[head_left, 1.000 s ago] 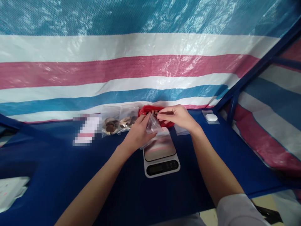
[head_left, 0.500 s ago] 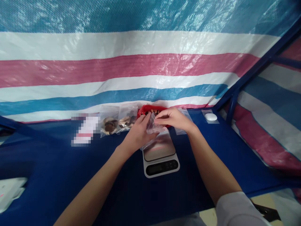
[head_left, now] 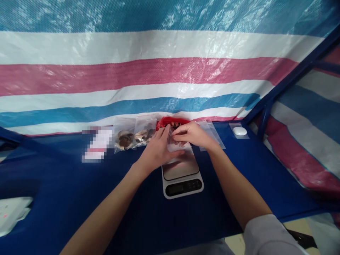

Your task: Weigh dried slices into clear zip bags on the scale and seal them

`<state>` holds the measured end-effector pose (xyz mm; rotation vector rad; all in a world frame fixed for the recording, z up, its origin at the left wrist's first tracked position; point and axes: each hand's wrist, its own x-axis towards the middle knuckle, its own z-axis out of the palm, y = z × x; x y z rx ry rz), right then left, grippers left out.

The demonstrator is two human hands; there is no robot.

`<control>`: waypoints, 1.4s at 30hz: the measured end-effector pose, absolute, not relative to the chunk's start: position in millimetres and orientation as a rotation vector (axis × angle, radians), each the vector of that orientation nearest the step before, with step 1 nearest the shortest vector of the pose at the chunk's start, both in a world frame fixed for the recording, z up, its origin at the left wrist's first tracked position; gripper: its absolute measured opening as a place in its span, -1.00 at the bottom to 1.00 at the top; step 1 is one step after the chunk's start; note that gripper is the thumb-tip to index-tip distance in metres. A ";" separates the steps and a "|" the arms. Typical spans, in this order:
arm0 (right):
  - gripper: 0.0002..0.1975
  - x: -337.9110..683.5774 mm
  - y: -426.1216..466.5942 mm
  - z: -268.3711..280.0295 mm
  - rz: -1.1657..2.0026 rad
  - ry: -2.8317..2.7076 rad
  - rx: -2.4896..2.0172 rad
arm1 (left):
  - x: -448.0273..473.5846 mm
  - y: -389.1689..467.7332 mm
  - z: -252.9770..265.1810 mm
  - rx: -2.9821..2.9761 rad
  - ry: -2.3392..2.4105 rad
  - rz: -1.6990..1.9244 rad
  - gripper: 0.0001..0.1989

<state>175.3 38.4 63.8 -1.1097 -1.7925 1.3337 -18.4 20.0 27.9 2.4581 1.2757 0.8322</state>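
Note:
A small clear plastic bag is between my two hands, over the far end of a white kitchen scale. My left hand lies along the bag's left side, fingers stretched and thumb apart, pointing right above the scale's plate. My right hand comes in from the right, its thumb and fingers pinched on the bag's edge. Just behind the hands is an open red bag with dark and reddish-brown dried pieces in it. Fingers hide part of the clear bag, so its contents are hard to make out.
Two clear bags of brown dried pieces stand left of the hands, beside a blurred-out paper. Flat clear bags lie to the right. Farther right is a white oval object. A white device sits far left. Striped sheeting hangs behind the blue table.
My right hand has shifted slightly left and lower with the clear bag. My left thumb reaches a little farther right. The view has tilted very slightly.

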 end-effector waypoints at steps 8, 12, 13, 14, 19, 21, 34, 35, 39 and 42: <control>-0.85 175.3 39.6 60.1 1.266 -1.870 -1.047 | -11.0 20.0 18.1 2.450 1.284 0.941 -0.08; -0.83 174.2 39.5 59.1 1.246 -1.895 -1.064 | -9.3 19.4 15.6 2.435 1.307 0.974 -0.05; -0.83 173.7 39.6 58.9 1.241 -1.898 -1.068 | -8.8 19.4 15.3 2.426 1.310 0.977 -0.07; -0.83 173.4 39.6 58.8 1.237 -1.902 -1.067 | -8.4 19.2 15.3 2.418 1.310 0.980 -0.10; -0.74 176.7 39.3 61.9 1.270 -1.857 -1.033 | -7.4 17.9 18.1 2.397 1.284 1.007 -0.38; -0.68 181.4 39.9 63.7 1.287 -1.801 -1.049 | -8.0 17.9 19.0 2.388 1.295 1.047 -0.41; -0.67 182.1 47.2 51.1 1.117 -1.995 -1.248 | -9.1 17.2 17.4 2.454 1.162 1.213 -0.34; -0.68 181.1 47.9 49.3 1.126 -2.005 -1.238 | -9.2 17.4 16.9 2.458 1.158 1.210 -0.32; -0.75 179.7 50.7 44.7 1.149 -2.016 -1.236 | -9.6 18.9 14.9 2.472 1.169 1.173 -0.27; -0.76 180.3 51.8 44.0 1.152 -2.004 -1.256 | -10.2 19.5 15.2 2.480 1.148 1.128 -0.22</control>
